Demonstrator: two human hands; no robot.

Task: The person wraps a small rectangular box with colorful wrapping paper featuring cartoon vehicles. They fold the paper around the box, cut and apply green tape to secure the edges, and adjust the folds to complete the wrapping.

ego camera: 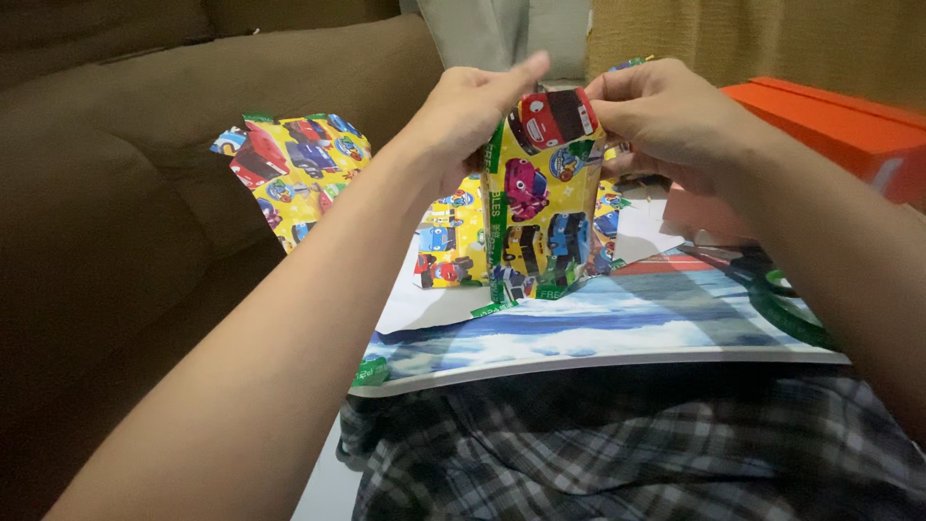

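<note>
Between both hands, left hand (470, 116) and right hand (666, 121), a yellow cartoon-wrapped parcel (543, 198) was pinched at its top, upright on a blue-and-white board (617, 333) across the lap. Wrapping scraps (294, 164) lay against a brown sofa (116, 193); an orange box (849, 130) sat rightward.

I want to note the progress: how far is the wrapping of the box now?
Done: the box stands upright, its near sides already covered in yellow cartoon paper. In hand: the left hand and right hand fold the paper at its top end. Left: that end is not closed; loose paper lies behind. I see no tape.
</note>
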